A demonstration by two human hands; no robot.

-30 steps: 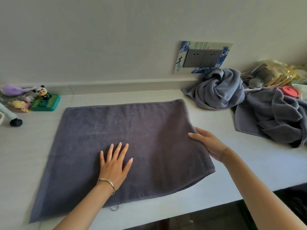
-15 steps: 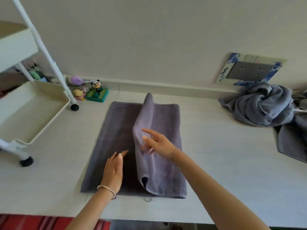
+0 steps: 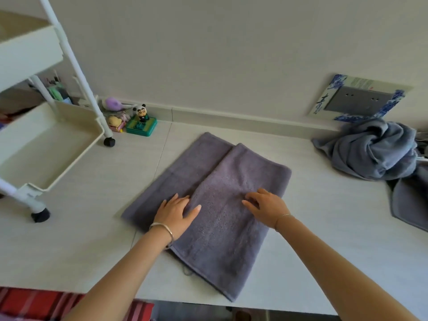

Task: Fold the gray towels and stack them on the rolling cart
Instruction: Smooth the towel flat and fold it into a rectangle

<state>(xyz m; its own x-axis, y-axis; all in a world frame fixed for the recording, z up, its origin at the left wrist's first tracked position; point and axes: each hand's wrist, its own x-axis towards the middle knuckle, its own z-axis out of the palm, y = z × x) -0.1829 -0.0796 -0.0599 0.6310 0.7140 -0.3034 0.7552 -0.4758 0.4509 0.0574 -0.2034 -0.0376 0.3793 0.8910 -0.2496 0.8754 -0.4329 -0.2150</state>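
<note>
A gray towel lies on the white counter, its right part folded over the left so a strip of the lower layer shows on the left. My left hand lies flat at the edge of the folded flap. My right hand rests on the upper layer with its fingers slightly bent. The cream rolling cart stands at the left, its lower tray bare. A crumpled gray towel sits at the back right, and another gray towel lies at the right edge.
Small toys, among them a panda figure on a green box, stand against the wall behind the cart's wheel. A wall socket plate is above the crumpled towel. Red striped cloth shows below the counter's front edge.
The towel lay spread flat, then my right hand carried its right side over to the left. The flap now lies flat and both hands rest on it. The view has swung left to the cart.
</note>
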